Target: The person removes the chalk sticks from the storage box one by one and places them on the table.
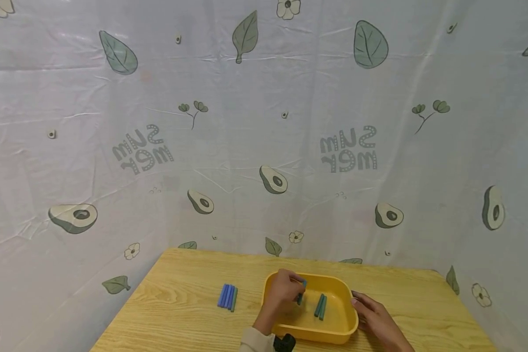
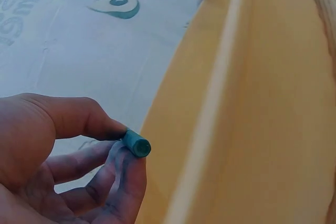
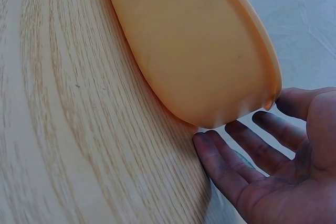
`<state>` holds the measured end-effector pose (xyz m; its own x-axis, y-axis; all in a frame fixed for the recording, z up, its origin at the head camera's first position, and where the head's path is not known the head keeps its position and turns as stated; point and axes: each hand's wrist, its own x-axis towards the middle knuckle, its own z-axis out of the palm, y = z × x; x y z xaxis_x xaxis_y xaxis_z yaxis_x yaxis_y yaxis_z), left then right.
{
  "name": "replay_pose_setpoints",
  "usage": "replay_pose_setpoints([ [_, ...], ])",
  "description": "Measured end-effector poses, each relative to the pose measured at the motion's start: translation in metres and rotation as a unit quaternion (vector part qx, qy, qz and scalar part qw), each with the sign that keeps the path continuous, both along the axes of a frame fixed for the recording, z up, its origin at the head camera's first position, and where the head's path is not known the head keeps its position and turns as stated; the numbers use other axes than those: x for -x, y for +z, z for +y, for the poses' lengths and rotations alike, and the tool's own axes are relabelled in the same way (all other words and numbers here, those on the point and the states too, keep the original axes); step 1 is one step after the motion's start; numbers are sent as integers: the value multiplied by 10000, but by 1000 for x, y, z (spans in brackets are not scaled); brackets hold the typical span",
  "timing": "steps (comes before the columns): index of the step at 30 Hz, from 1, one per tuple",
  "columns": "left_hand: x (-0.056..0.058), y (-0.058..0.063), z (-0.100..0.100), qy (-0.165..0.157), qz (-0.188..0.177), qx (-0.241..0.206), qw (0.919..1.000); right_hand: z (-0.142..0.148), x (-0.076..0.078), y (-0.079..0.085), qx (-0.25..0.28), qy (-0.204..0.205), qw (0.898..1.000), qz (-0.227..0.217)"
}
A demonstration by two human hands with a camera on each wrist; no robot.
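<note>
My left hand (image 1: 285,288) reaches over the left part of a yellow plastic tray (image 1: 310,334). Between thumb and fingers it pinches a teal chalk pastel stick (image 2: 137,144), whose round end faces the left wrist camera. Two dark green pastel sticks (image 1: 320,307) lie side by side on the tray floor, right of that hand. At the tray's right end is my right hand (image 1: 376,318), its thumb at the rim and its fairly straight fingertips against the outer wall. Dark smudges mark the fingers (image 3: 262,148) of the right hand.
Left of the tray, a tight row of several blue pastel sticks (image 1: 226,296) lies on the wooden table (image 1: 180,313), with a green stick (image 1: 233,299) at its right end. Behind the table hangs a printed plastic sheet (image 1: 237,146), which also covers both sides.
</note>
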<state>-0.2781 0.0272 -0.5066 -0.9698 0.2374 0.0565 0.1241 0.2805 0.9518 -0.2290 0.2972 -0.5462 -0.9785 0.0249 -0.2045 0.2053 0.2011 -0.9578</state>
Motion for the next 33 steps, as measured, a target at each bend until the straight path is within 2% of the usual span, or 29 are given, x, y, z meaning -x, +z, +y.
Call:
replay_pose_setpoints([
  [5,5,4,-16,164,395,113,9990,2,1,1,-26,5,10000,19],
  [12,8,5,-38,262,132,-233,9993,2,0,1,-53,47,10000,49],
  [16,8,7,-51,303,123,-330,9989,3,0,2,-41,68,10000,45],
  [26,7,13,-82,611,210,-298,9975,3,1,2,-117,85,9999,42],
  [33,9,10,-107,801,172,-186,9965,3,0,2,-3,135,9999,51],
])
